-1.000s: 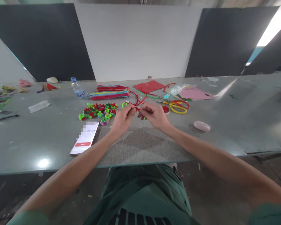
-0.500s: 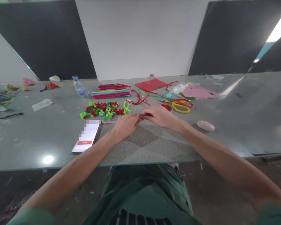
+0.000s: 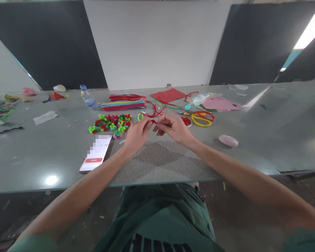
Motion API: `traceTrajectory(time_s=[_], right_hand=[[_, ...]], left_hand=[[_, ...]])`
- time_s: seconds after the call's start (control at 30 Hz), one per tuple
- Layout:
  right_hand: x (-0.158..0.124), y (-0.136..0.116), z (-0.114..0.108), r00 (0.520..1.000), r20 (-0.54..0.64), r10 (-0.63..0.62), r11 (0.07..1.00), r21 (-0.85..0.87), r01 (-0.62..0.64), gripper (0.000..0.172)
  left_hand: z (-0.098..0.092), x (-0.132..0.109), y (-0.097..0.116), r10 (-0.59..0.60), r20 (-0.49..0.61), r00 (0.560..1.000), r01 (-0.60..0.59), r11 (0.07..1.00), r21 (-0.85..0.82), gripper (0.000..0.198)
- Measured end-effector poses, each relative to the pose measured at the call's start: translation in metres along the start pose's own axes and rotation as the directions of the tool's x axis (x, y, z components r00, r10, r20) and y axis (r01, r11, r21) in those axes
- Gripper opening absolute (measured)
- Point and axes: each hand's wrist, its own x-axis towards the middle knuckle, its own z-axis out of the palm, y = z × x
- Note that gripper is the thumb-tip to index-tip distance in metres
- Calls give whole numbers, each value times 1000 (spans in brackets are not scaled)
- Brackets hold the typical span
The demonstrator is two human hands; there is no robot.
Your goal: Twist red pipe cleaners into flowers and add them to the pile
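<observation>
A short red pipe cleaner piece (image 3: 154, 121) bridges the fingertips of my two hands above the table mat. My left hand (image 3: 137, 134) pinches its left end between thumb and fingers. My right hand (image 3: 175, 128) has thumb and index finger closed at its right end, the other fingers curled below. Most of the piece is hidden by the fingers. Just left of my left hand lies a pile of small red and green pipe cleaner flowers (image 3: 111, 123). Behind the hands, a green pipe cleaner loop (image 3: 140, 116) and loose red pipe cleaners (image 3: 155, 111) rest on the table.
A phone (image 3: 96, 154) lies left of the mat (image 3: 162, 164). Pipe cleaner bundles (image 3: 124, 102), a bottle (image 3: 88, 98), red sheet (image 3: 168, 95) and second bottle (image 3: 198, 100) stand or lie behind. Scissors (image 3: 201, 119) and a pink oval object (image 3: 228, 141) are on the right.
Both hands have risen slightly and shifted away from me. My right hand's fingers have opened out a little, and more of the red pipe cleaner shows between the hands.
</observation>
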Motion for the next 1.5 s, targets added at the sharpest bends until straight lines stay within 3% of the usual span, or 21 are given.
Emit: traceTrajectory(time_s=[0.07, 0.17, 0.3, 0.4, 0.5, 0.73, 0.93, 1.1, 1.3, 1.5], right_hand=[[2, 0, -5, 997, 67, 27, 992, 122, -35, 30], [5, -3, -18, 980, 193, 49, 976, 198, -88, 30], [7, -9, -36, 973, 226, 45, 993, 96, -68, 26], [8, -13, -44, 965, 258, 42, 998, -65, -25, 23], [7, -16, -48, 958, 279, 61, 989, -147, -20, 24], [6, -16, -40, 909, 385, 162, 986, -33, -162, 37], [6, -11, -35, 923, 342, 174, 981, 19, -192, 33], [6, -6, -32, 930, 333, 155, 983, 41, -179, 33], [7, -4, -34, 924, 349, 156, 983, 39, -181, 30], [8, -2, -48, 895, 405, 190, 981, -53, -184, 19]], left_hand=[[-4, -1, 2, 95, -19, 995, -96, 992, -83, 22], [-6, -3, 2, 230, 42, 972, -224, 968, -111, 23], [1, -6, 1, 356, 193, 914, -367, 930, 27, 27], [8, -6, 0, 306, 254, 918, -348, 926, 143, 27], [8, -6, 0, 237, 246, 940, -285, 941, 184, 26], [1, -6, 3, 133, 132, 982, -154, 975, 159, 25], [1, -6, 4, 125, 89, 988, -136, 983, 128, 25], [0, -6, 8, 107, 94, 990, -106, 994, -23, 25], [0, -6, 8, 133, 163, 978, -111, 984, -136, 23], [-1, -5, 6, 222, 281, 933, -211, 975, -71, 23]])
